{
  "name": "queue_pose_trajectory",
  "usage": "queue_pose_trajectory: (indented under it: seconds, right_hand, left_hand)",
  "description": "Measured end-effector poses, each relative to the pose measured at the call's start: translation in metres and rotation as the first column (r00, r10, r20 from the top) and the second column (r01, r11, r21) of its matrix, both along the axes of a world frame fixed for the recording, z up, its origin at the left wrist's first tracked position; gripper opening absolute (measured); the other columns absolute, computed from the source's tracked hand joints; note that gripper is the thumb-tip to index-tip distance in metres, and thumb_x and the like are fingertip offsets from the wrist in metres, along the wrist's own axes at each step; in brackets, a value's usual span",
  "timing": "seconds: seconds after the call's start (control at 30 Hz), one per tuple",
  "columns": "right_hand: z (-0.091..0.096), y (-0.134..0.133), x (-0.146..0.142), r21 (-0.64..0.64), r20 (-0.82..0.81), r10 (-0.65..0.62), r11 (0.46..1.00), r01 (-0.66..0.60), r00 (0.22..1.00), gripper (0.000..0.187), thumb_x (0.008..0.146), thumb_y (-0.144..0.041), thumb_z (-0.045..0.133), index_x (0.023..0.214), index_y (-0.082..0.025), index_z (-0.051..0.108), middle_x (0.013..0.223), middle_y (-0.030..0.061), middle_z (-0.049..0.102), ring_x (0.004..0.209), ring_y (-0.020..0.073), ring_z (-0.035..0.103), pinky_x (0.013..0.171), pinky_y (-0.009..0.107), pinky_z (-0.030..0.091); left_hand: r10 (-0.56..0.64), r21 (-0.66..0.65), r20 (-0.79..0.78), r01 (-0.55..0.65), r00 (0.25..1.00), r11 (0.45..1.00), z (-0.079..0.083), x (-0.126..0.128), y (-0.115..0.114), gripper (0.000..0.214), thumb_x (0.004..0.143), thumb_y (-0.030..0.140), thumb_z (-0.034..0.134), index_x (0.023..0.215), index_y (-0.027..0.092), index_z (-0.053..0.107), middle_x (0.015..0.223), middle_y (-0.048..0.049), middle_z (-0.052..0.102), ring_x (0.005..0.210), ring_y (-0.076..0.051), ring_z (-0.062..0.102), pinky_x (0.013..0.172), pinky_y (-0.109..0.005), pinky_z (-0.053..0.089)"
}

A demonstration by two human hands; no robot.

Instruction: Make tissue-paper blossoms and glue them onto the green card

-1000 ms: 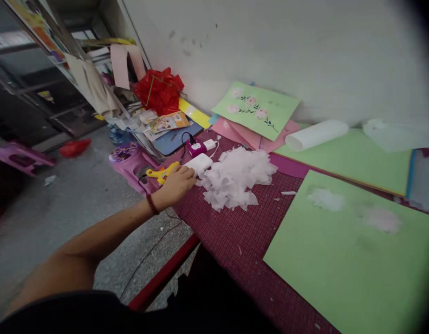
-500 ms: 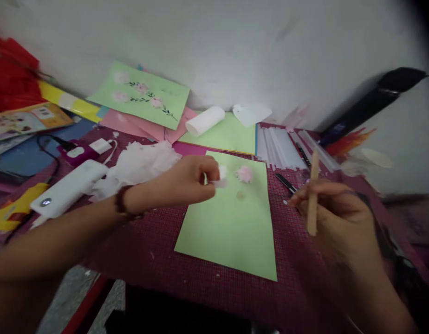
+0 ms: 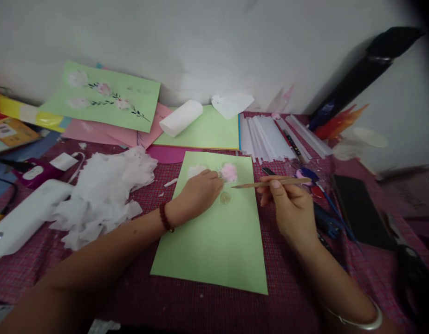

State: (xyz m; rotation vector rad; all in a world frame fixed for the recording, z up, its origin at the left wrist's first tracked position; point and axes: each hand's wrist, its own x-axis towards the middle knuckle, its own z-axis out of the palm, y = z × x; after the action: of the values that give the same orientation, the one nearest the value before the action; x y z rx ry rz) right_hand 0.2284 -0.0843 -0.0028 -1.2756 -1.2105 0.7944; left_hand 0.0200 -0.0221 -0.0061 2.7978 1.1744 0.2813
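Note:
A light green paper sheet (image 3: 214,241) lies on the red checked table cover in front of me. Near its top edge sit a pink tissue puff (image 3: 229,172), a paler puff (image 3: 195,170) and a small round glue spot (image 3: 225,198). My left hand (image 3: 198,192) rests on the sheet with its fingers pinched together beside the pink puff; what they hold is hidden. My right hand (image 3: 287,204) grips a thin wooden stick (image 3: 270,184) lying level, its tip pointing left toward the glue spot.
A heap of white tissue scraps (image 3: 103,192) and a white glue gun (image 3: 22,220) lie at the left. A finished flower sheet (image 3: 106,95), a paper roll (image 3: 181,118), white paper strips (image 3: 270,137), pens, and a black phone (image 3: 360,211) ring the work area.
My view swung right from the scrap heap to the green sheet. My left hand came over from the heap onto the sheet; the stick went from upright to level.

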Motion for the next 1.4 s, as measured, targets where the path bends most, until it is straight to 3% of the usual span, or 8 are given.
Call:
queue_pose_trajectory:
  seconds: [0.17,0.43,0.77,1.07,1.2,1.4]
  right_hand:
    - [0.007,-0.002,-0.001,0.01,0.063,0.009,1.0,-0.01,0.998,0.023,0.093,-0.036,0.05,0.091,-0.02,0.067,0.077,0.0034,0.065,0.055,0.0133,0.056,0.052,0.03,0.046]
    - [0.027,0.004,-0.01,0.028,0.134,-0.053,0.998,0.05,0.99,0.02,0.091,-0.034,0.052,0.089,-0.02,0.067,0.071,0.0022,0.063,0.056,0.0126,0.056,0.051,0.027,0.048]
    - [0.007,0.004,-0.017,-0.002,0.306,0.02,1.0,-0.021,0.952,0.023,0.093,-0.034,0.049,0.091,-0.019,0.065,0.077,0.0024,0.062,0.062,0.0131,0.059,0.057,0.028,0.05]
    - [0.006,0.008,-0.018,0.039,0.431,0.038,0.997,-0.06,0.902,0.023,0.093,-0.033,0.046,0.09,-0.019,0.064,0.073,0.0021,0.061,0.062,0.0142,0.058,0.059,0.03,0.047]
    - [0.006,0.009,-0.018,0.037,0.449,0.055,0.996,-0.08,0.892,0.023,0.093,-0.031,0.045,0.089,-0.018,0.064,0.076,0.0027,0.062,0.063,0.0141,0.059,0.059,0.03,0.048]
    - [0.002,0.017,-0.015,-0.01,0.381,0.081,0.996,-0.084,0.921,0.023,0.092,-0.033,0.048,0.085,-0.018,0.064,0.072,0.0016,0.062,0.057,0.0124,0.057,0.054,0.028,0.046]
  left_hand:
    - [-0.141,-0.003,-0.066,0.141,0.988,0.99,-0.001,0.0,-0.002,0.015,0.091,0.019,0.051,0.086,0.012,0.064,0.09,-0.0084,0.062,0.085,-0.017,0.054,0.082,-0.032,0.046]
    - [-0.179,0.107,-0.088,0.188,0.98,0.976,-0.007,-0.008,-0.004,0.016,0.091,0.018,0.05,0.097,0.012,0.063,0.092,-0.0081,0.06,0.087,-0.019,0.051,0.079,-0.032,0.044]
    - [-0.203,0.094,-0.097,0.212,0.974,0.973,-0.003,-0.012,-0.011,0.016,0.091,0.016,0.048,0.099,0.014,0.061,0.093,-0.0069,0.059,0.087,-0.019,0.051,0.077,-0.031,0.042]
    - [-0.194,0.119,-0.091,0.204,0.977,0.972,-0.004,-0.01,-0.013,0.015,0.091,0.018,0.05,0.099,0.014,0.062,0.092,-0.0066,0.06,0.087,-0.019,0.05,0.077,-0.031,0.041]
    - [-0.174,0.043,-0.02,0.174,0.985,0.984,-0.003,-0.008,-0.008,0.018,0.092,0.019,0.048,0.093,0.014,0.065,0.089,-0.0067,0.061,0.085,-0.018,0.052,0.077,-0.031,0.043]
    - [0.004,-0.223,0.308,0.068,0.951,0.973,-0.008,-0.005,0.007,0.018,0.087,0.02,0.054,0.078,0.017,0.069,0.079,-0.0021,0.063,0.079,-0.014,0.055,0.071,-0.026,0.044]
